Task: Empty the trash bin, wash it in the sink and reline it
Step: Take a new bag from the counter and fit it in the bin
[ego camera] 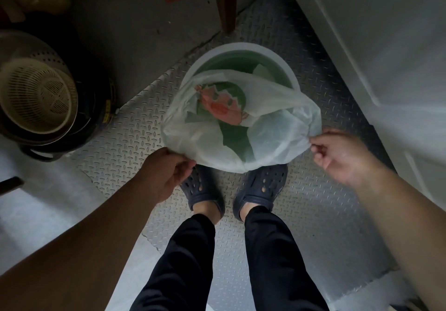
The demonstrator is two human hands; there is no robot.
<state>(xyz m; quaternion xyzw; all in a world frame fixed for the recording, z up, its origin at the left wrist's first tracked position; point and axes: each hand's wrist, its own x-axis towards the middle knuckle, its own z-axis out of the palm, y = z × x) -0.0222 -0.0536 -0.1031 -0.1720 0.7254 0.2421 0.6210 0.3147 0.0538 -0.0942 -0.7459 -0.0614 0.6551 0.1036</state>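
A round trash bin [241, 49] with a white rim and green inside stands on the floor in front of my feet. A thin white translucent liner bag [277, 127] is spread open over its near half. Green and orange-pink wrappers [222, 105] show through the bag. My left hand [166, 170] pinches the bag's near left edge. My right hand [342, 156] pinches its right edge. The bag's mouth is stretched between both hands, lifted off the bin's near rim.
Metal tread plate [313, 214] covers the floor. A beige colander [36, 95] sits in a dark pot at the left. A wooden leg [225, 1] stands behind the bin. A white panel [386, 45] rises on the right.
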